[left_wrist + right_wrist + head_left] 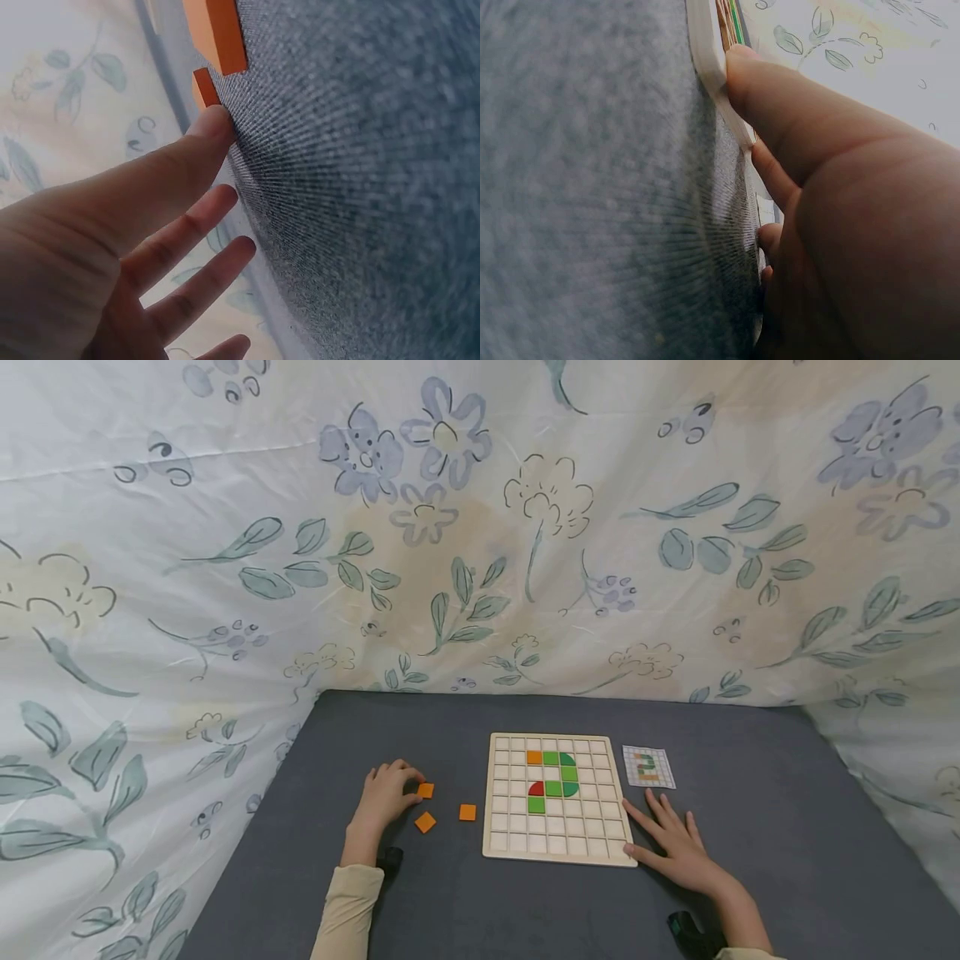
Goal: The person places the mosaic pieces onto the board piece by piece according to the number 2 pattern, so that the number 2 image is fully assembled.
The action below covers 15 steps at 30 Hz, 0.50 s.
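In the head view, my left hand [384, 795] is left of the board, pinching a small orange square tile [426, 790] between thumb and index finger close to the table. The left wrist view has the thumb [214, 124] against this tile; the other fingers spread out below. Two more orange tiles lie nearby, one turned cornerwise [425, 822] and one [468, 812] beside the board. My right hand [678, 852] lies with spread fingers at the right edge of the wooden grid board [517, 842], its thumb and index fingertip touching the rim.
On the board sit an orange square [534, 757], several green squares and quarter rounds, and a red quarter round [536, 789]. A small printed pattern card [648, 767] lies right of the board. Flowered cloth [480, 527] hangs behind the dark grey table [405, 718].
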{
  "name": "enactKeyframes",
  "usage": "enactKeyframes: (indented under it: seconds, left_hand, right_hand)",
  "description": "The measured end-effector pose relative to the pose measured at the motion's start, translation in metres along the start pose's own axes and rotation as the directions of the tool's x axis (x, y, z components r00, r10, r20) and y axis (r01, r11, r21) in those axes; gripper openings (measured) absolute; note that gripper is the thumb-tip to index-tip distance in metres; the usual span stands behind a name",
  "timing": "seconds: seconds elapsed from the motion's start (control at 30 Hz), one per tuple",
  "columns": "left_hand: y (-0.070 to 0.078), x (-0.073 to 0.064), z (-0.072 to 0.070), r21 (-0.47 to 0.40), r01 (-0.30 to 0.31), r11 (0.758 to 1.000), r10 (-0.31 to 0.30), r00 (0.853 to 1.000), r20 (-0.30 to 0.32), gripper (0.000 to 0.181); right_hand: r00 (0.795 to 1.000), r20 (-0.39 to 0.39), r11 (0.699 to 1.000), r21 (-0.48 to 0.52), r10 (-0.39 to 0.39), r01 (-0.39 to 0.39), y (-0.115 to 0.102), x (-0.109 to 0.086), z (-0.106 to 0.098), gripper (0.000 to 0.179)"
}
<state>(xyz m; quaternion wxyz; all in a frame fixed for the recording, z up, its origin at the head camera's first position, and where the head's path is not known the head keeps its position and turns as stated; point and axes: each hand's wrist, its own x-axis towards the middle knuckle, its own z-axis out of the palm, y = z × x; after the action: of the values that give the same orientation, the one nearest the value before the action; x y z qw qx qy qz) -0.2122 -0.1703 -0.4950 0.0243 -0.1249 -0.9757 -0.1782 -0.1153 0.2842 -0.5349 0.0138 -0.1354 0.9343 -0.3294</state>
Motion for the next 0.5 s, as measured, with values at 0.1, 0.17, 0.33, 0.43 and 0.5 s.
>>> enactKeyframes:
  seconds: [0.1,0.17,0.33,0.43,0.5]
  left_hand:
    - [0.001,-0.0002,0.0006,0.015,0.001,1.0,-0.001,1.0,-0.007,0.025]
    - [0.0017,-0.0003,0.0003,0.027,0.0,1.0,0.001,1.0,-0.01,0.024]
    - [0.0027,-0.0007,-0.0003,0.028,-0.007,1.0,0.008,1.0,-0.018,0.023]
    - [0.0048,-0.0006,-0.0009,0.024,-0.021,0.999,0.021,0.999,-0.025,0.022]
    - [0.0069,0.0,-0.0011,0.024,-0.03,0.999,0.031,0.999,-0.03,0.022]
  right_hand:
    - [1.0,0.002,1.0,-0.002,0.003,-0.003,0.001,0.0004,0.0004,0.067]
    - [1.0,0.002,1.0,-0.003,0.004,-0.004,0.0012,0.0006,0.0005,0.067]
    - [1.0,0.008,1.0,0.002,0.007,-0.007,-0.0001,0.0007,-0.0003,0.067]
    - [1.0,0.01,1.0,0.006,0.009,-0.009,-0.0011,0.0005,-0.001,0.067]
    - [1.0,0.009,1.0,0.003,0.01,-0.01,-0.0014,0.0004,-0.0014,0.067]
